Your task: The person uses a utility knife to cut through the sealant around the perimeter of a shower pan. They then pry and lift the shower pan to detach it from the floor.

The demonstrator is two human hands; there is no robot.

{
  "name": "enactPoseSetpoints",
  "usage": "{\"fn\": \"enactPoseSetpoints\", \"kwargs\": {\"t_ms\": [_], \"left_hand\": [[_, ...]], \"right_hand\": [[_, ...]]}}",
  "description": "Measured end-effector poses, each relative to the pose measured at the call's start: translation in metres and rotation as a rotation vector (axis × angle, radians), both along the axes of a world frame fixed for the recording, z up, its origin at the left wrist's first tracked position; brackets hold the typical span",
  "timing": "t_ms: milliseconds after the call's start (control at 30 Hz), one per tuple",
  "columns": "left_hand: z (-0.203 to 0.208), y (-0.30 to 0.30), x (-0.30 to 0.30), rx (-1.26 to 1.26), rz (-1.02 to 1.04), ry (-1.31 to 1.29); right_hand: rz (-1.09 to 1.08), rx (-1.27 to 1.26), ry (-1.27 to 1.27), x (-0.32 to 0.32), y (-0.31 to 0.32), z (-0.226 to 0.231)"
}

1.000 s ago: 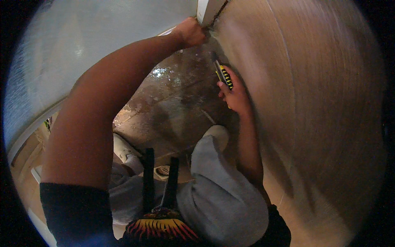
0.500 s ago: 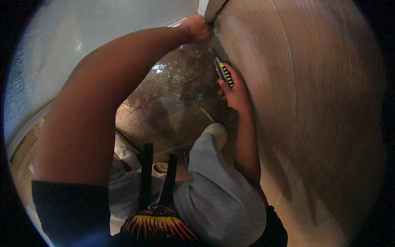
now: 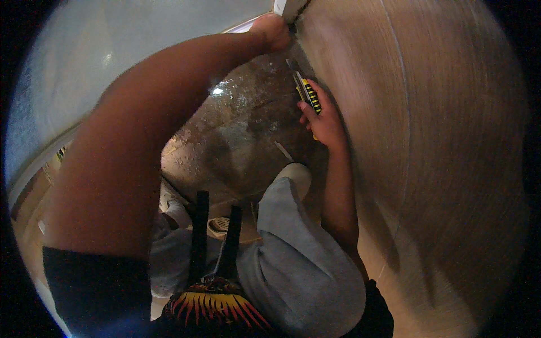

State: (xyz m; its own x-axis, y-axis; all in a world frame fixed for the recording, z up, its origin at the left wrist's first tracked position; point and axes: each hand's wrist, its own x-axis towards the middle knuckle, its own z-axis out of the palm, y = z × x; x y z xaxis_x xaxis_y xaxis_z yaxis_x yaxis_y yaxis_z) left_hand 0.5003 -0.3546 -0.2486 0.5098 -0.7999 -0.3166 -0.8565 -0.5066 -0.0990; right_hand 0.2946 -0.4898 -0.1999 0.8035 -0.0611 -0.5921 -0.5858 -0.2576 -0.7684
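Note:
In my right hand [image 3: 326, 121] is a yellow and black utility knife [image 3: 311, 97], its blade out and pointing up toward the far corner. The fingers wrap round the handle, over the wet floor beside the brown wall. My left hand [image 3: 271, 32] is at the far corner, low against the white frame post [image 3: 286, 8]. Its fingers are curled closed, and whatever they grip is hidden. The blade tip is a short way below the left hand, apart from it.
Dark, wet tiles [image 3: 236, 141] cover the floor. A thin pale strip [image 3: 283, 151] lies by my shoe [image 3: 297, 176]. There is a round drain [image 3: 218, 226] between my legs. A frosted glass panel [image 3: 129, 28] stands at left, and a streaked brown wall [image 3: 451, 141] at right.
My left hand has shifted slightly up in the view. The right hand, with the utility knife, has also risen a little, and the view has moved slightly.

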Motion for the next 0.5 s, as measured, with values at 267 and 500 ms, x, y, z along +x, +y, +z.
{"fn": "enactPoseSetpoints", "kwargs": {"t_ms": [267,500], "left_hand": [[0.004,0.007,-0.012,0.153,-0.299,-0.264],[0.002,0.007,-0.027,0.57,-0.302,-0.372]], "right_hand": [[-0.018,0.01,0.038,-0.001,-0.002,-0.002],[-0.054,0.07,0.0,-0.002,0.002,-0.004]]}}
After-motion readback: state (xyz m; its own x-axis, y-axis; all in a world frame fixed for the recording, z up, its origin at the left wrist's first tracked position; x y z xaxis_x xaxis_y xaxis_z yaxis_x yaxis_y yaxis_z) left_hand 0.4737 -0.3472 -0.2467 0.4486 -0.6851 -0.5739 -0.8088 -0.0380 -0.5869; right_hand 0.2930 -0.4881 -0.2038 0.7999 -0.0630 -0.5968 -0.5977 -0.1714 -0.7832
